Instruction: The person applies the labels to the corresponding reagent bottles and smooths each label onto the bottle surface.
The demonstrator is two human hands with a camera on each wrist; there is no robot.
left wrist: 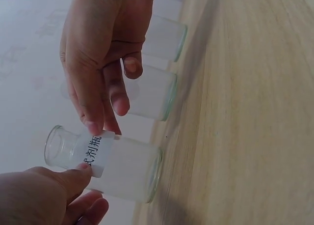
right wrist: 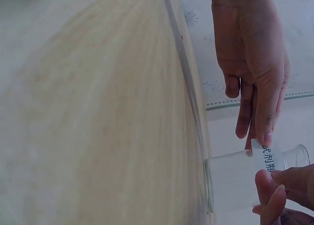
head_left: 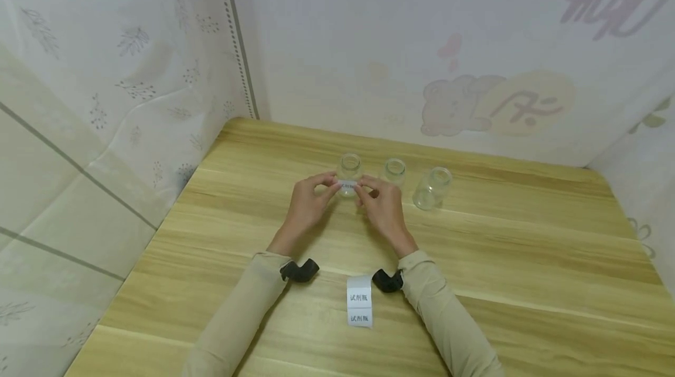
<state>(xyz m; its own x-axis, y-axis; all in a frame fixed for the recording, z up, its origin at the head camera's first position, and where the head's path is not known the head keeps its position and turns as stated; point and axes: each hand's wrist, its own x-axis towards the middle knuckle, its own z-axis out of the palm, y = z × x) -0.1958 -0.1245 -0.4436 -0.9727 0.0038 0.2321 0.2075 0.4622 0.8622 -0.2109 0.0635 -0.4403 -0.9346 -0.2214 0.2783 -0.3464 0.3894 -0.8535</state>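
Note:
A clear glass bottle [head_left: 350,165] stands on the table, its narrower neck and open mouth upward. Across its front lies a white label [head_left: 347,185] with black Chinese characters. My left hand [head_left: 310,201] pinches the label's left end, thumb on the printed face. At the other end, my right hand [head_left: 385,206] pinches the label between thumb and forefinger. In the left wrist view the label [left wrist: 93,151] sits below the bottle's neck, against the glass [left wrist: 130,171]. Fingers of both hands are partly hidden behind the bottle.
Two more clear bottles stand to the right, one upright bottle [head_left: 395,169] just behind my right hand and another bottle [head_left: 432,189] farther out. A strip of printed labels [head_left: 360,301] lies on the wooden table [head_left: 527,260] between my forearms. Patterned cloth walls border the table.

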